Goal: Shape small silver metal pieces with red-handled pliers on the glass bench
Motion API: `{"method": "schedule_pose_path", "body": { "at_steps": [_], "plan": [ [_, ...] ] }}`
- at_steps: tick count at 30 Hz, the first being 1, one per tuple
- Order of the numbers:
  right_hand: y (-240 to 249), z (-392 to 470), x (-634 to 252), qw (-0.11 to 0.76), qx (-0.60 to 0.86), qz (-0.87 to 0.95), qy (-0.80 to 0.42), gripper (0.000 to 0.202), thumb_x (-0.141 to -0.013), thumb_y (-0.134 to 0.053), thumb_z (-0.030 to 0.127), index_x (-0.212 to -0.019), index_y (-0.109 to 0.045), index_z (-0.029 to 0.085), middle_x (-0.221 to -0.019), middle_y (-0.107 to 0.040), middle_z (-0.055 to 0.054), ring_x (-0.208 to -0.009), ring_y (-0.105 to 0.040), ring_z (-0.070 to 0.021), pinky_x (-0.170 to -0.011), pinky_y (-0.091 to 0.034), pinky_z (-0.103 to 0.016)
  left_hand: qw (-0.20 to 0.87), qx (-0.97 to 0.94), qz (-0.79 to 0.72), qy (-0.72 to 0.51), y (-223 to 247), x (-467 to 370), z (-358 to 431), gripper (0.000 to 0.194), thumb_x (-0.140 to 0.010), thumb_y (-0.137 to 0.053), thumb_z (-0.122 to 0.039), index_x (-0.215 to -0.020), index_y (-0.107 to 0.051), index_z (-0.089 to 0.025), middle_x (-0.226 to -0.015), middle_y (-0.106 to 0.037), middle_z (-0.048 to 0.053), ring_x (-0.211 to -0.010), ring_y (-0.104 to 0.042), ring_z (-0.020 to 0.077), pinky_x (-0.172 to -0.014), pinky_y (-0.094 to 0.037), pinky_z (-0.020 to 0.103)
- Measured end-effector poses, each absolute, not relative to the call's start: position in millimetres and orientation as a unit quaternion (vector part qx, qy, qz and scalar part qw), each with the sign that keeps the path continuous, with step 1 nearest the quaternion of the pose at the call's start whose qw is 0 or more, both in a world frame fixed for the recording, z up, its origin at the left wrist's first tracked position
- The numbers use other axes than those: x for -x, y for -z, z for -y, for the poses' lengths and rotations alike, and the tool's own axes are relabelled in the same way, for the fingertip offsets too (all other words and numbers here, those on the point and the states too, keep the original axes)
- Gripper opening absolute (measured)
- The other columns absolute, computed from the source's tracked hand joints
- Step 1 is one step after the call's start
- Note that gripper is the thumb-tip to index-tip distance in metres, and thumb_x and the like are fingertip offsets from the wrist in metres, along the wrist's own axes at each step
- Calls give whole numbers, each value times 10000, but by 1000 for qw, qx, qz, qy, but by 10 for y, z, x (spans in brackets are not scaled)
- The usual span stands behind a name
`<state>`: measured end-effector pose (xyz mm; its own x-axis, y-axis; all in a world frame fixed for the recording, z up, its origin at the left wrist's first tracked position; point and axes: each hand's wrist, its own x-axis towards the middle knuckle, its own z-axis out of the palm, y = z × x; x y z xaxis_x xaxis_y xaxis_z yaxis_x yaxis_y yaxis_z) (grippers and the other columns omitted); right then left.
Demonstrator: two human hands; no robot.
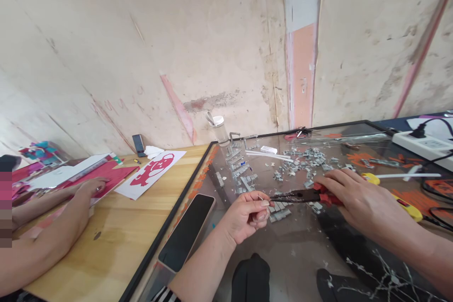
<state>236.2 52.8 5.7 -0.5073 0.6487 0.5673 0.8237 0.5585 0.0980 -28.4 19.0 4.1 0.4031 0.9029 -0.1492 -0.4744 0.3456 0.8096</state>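
Near the middle of the glass-topped table, my left hand (250,214) pinches a thin piece of wire, most of it hidden by the fingers. My right hand (357,203) is wrapped round the red handles of long-nosed pliers (297,196). The pliers point left, and their tips meet the wire at my left fingertips. Small grey metal pieces (279,212) lie just below and behind the tips. A larger scattered pile of metal bits (311,158) sits farther back.
A phone (187,231) lies left of my left forearm. Behind stands a lidded clear cup (220,130). At right are a power strip (424,146) and a yellow-ended tool (371,178). Twisted wire (392,276) lies front right. Another person's hands (94,188) rest on red paper at left.
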Motion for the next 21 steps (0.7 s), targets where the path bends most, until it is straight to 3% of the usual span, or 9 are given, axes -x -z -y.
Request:
{"method": "schedule_pose_path", "body": {
  "at_steps": [9,12,16,21],
  "plan": [
    [-87,-509,-2357,204,450,851,176,345,-719,-446,68,-967,-603,249,-906,-624,-17,-789,-573,-189,-556,-401,-275,724,-382,-323,-474,10,282,-197,182,-595,-768,-199,-728,-668,-126,-717,-644,57,-421,-357,17,-444,-122,215],
    [-97,-507,-2355,194,458,848,180,330,-734,-451,74,-968,-599,254,-911,-620,-11,-790,-572,-187,-542,-384,-271,706,-386,-342,-485,23,266,-201,218,-588,-782,-239,-733,-663,-126,-660,-632,39,-416,-354,21,-449,-123,218],
    [-112,-504,-2357,191,463,846,184,300,-755,-459,95,-968,-591,261,-915,-616,-9,-803,-573,-195,-528,-365,-273,673,-409,-374,-490,9,230,-189,231,-614,-764,-306,-709,-654,-127,-437,-504,-30,-391,-318,34,-449,-124,220],
    [-102,-488,-2353,182,474,844,171,286,-743,-454,86,-923,-593,260,-863,-619,-1,-778,-584,-190,-540,-368,-272,587,-457,-441,-502,-35,185,-158,250,-625,-734,-351,-666,-636,-125,-467,-539,-7,-445,-368,57,-468,-196,207]
  ]
}}
